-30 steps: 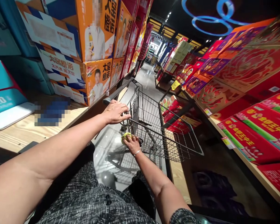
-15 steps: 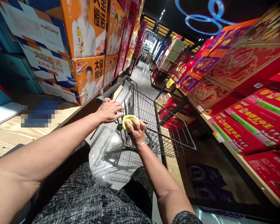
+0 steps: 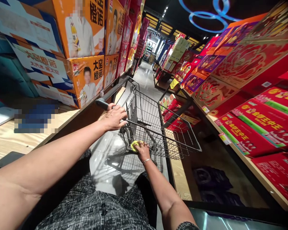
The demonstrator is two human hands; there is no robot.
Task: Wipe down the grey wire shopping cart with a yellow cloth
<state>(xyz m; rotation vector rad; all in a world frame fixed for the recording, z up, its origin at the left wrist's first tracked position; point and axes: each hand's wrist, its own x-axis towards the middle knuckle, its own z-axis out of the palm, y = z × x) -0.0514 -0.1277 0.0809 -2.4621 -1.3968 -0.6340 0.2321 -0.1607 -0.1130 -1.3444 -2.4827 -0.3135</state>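
A grey wire shopping cart (image 3: 153, 129) stands tilted in my view, straight ahead of me. My left hand (image 3: 115, 117) is at the cart's near corner, beside the handle (image 3: 102, 103), with its fingers curled over the upper rim. Lower down, my right hand (image 3: 143, 150) presses a yellow cloth or sponge (image 3: 135, 146) against the lower near part of the cart. Its fingers cover much of the yellow piece, so I cannot tell which of the two it is.
Stacked orange drink cartons (image 3: 88, 81) stand on a wooden shelf at the left, near a blurred dark blue item (image 3: 38, 116). Red gift boxes (image 3: 256, 124) fill the right-hand shelf (image 3: 244, 161). A tiled aisle (image 3: 144, 73) runs away beyond the cart.
My right hand has moved down with the yellow piece, from the cart's upper rim to its lower part. My left hand has shifted slightly right along the rim.
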